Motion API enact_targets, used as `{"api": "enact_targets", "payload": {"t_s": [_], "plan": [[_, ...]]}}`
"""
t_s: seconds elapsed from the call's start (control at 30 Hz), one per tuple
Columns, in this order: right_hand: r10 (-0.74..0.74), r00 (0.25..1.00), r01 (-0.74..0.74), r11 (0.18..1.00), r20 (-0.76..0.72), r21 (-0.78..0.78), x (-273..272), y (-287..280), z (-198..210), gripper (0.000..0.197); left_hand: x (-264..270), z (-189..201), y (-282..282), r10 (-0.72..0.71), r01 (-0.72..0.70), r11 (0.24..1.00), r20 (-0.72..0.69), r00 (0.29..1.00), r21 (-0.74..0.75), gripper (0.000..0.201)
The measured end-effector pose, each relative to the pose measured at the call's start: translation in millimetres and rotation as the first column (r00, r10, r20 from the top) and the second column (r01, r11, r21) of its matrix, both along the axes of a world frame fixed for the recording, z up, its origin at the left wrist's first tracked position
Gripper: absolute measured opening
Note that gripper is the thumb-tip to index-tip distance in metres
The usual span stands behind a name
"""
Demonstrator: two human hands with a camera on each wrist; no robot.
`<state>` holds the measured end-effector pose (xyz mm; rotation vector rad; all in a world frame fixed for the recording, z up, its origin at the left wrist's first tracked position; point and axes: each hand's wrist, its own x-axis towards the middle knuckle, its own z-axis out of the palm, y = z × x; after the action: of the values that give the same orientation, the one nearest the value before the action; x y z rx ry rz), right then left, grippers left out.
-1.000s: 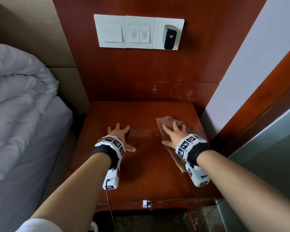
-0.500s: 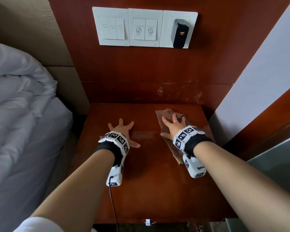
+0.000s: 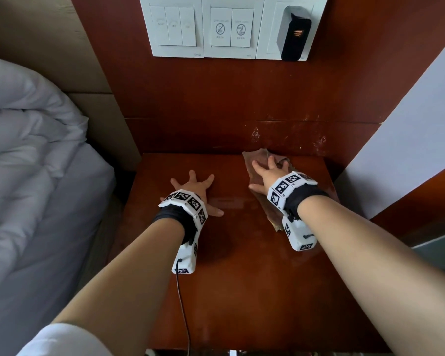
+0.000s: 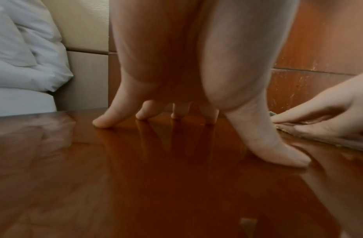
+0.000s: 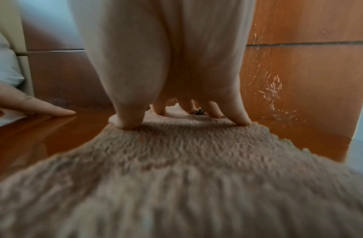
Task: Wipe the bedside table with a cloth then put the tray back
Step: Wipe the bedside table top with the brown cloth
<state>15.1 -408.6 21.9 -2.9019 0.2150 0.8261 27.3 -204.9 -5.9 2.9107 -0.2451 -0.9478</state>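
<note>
At the far right corner of the bedside table point(image 3: 242, 265), the brown cloth point(image 3: 270, 211) lies flat beneath the right hand point(image 3: 267, 173), whose straight, spread fingers point(image 5: 240, 116) press it against the wood. The cloth's long axis runs from the rear wall panel point(image 3: 216, 104) toward the near edge, slightly angled rightward; its far end appears to touch the panel, though the view there is unclear. The left hand point(image 3: 194, 187) rests well apart on bare wood, fingers point(image 4: 103, 122) splayed wide, holding nothing. White bedding point(image 3: 23, 150) lies left of the table.
</note>
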Motion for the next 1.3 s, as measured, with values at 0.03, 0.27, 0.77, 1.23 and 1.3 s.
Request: {"api": "enact_targets", "payload": {"t_s": [0.03, 0.27, 0.77, 1.23, 1.3], "plan": [[0.003, 1.000, -0.003, 1.000, 0.000, -0.008, 1, 0, 0, 0.073, 0, 0, 0, 0.002, -0.002, 1.000, 0.003, 1.000, -0.003, 0.115], [0.044, 0.999, -0.044, 0.999, 0.025, -0.007, -10, -1, -3, 0.073, 4, 2, -2, 0.007, -0.007, 1.000, -0.006, 1.000, 0.010, 0.115], [0.140, 0.990, -0.141, 0.990, -0.019, -0.028, -99, 23, 5, 0.072, -2, 16, -6, 0.033, -0.033, 0.999, 0.002, 0.999, 0.008, 0.113], [0.187, 0.982, -0.187, 0.982, -0.019, -0.001, -118, 61, 4, 0.071, -48, 31, 65, -0.099, 0.099, 0.992, -0.005, 0.995, 0.081, 0.107], [0.199, 0.980, -0.199, 0.980, -0.008, -0.002, -116, 70, 2, 0.072, -57, 34, 74, -0.098, 0.098, 0.991, 0.001, 0.995, 0.087, 0.107]]}}
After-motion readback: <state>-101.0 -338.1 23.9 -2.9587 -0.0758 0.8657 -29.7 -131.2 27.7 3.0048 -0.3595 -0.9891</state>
